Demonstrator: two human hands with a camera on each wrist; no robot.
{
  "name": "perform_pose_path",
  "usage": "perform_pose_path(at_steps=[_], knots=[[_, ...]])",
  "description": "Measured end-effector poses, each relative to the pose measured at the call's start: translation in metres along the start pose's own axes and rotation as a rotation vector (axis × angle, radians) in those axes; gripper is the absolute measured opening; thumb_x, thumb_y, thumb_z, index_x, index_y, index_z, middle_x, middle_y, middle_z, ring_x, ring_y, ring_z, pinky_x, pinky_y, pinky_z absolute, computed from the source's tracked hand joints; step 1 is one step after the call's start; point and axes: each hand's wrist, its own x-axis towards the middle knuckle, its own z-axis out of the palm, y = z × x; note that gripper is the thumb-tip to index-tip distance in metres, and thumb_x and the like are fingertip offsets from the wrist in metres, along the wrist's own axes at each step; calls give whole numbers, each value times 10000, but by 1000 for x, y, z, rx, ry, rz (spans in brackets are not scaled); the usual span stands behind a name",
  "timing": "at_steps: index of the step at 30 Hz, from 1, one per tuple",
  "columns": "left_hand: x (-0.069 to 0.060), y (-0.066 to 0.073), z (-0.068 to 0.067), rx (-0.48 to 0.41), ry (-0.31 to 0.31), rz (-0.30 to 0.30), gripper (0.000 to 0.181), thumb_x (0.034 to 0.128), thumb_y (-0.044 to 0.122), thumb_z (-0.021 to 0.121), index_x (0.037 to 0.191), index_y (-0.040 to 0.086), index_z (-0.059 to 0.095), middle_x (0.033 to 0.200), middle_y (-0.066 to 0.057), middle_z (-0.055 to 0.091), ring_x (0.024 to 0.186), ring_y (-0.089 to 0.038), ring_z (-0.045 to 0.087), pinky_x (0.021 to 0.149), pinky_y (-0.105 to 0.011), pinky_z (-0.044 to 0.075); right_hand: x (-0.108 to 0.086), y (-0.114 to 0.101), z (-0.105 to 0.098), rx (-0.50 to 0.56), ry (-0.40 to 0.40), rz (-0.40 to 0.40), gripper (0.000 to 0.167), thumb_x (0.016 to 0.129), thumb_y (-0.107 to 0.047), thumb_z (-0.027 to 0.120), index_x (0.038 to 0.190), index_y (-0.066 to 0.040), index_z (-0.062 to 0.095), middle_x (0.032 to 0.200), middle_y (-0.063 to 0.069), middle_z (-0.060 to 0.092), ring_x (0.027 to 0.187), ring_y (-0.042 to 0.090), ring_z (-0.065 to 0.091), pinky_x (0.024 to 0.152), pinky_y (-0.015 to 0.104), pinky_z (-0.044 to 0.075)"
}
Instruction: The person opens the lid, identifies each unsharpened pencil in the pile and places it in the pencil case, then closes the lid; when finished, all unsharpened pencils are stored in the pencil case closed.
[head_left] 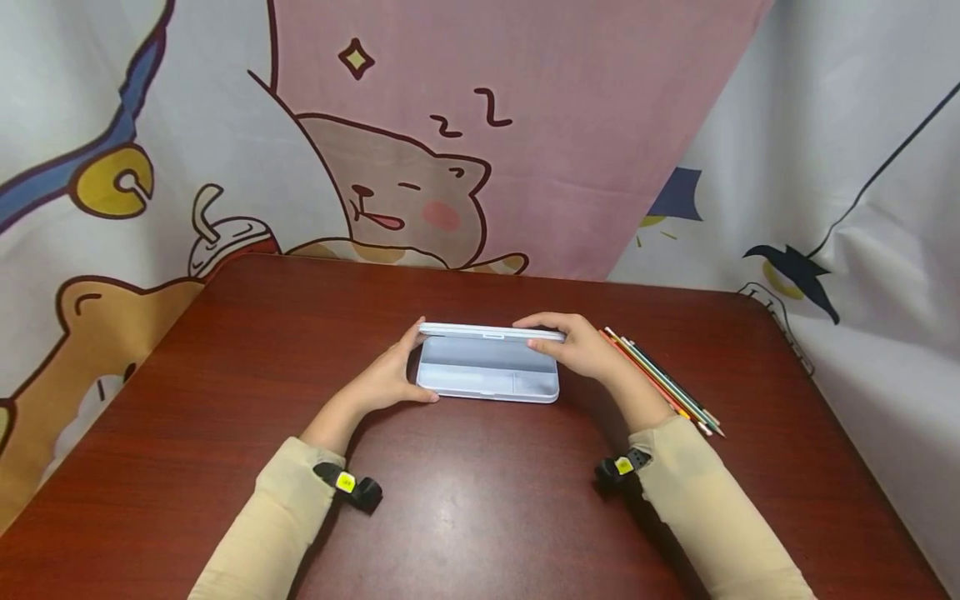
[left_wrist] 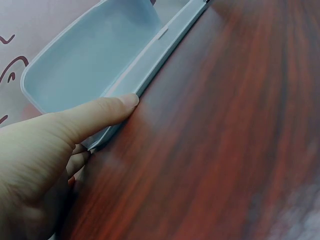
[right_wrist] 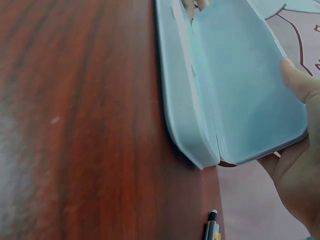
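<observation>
A pale blue-grey pencil case [head_left: 468, 379] lies on the table with its lid [head_left: 465, 331] raised at the back. Its inside shows a divided tray and no pencils. At the case's left end, my left hand [head_left: 382, 379] grips the base, thumb [left_wrist: 112, 109] on the front wall and fingers behind the corner. On the right, my right hand [head_left: 585, 348] holds the lid between thumb, on the inner face, and fingers behind it. Seen from the right wrist, the lid [right_wrist: 250, 85] stands tilted up from the base [right_wrist: 185, 100].
Several pencils [head_left: 660, 379] lie in a loose bundle on the brown table [head_left: 480, 500], just right of my right forearm. Behind the table hangs a cartoon-printed curtain [head_left: 600, 125]. Each wrist wears a small dark camera on a strap.
</observation>
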Motion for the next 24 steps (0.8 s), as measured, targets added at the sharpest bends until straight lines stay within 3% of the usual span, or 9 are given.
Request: perform_pose_path(at_steps=[4,8,11,15,24], knots=[[1,-2,2,-38,2,38,1257,611,86,908,1524,42,45,1415,-188,441,1304,-302,388,1079,-483,210,4,-11,-2,24,46,45,289,905,-66,654,1187,-5,659,1174,134,640,1081,266,554,911,461,418],[2,-4,3,-58,1,45,1295,606,78,909,1539,124,13,1411,-160,455,1299,-266,390,1081,-455,207,10,-7,-4,18,107,67,269,905,-65,652,1166,-4,668,1156,135,646,1075,265,554,922,456,404],[2,-4,3,-43,1,41,1310,613,82,906,1537,106,-21,1407,-142,465,1303,-236,382,1092,-423,194,18,8,-5,52,155,77,270,899,-134,679,1155,-50,687,1149,93,653,1069,231,552,939,448,386],[2,-4,2,-16,4,31,1319,621,91,904,1518,29,-61,1402,-172,461,1310,-253,377,1099,-431,190,25,10,-6,122,198,117,283,891,-188,695,1145,-64,698,1145,93,654,1053,228,555,938,448,386],[1,-2,-1,-16,-4,38,1342,625,97,906,1526,81,-88,1404,-189,451,1306,-262,387,1094,-450,197,38,15,-7,200,254,190,287,882,-213,706,1117,-48,704,1087,51,671,993,183,565,887,366,417]])
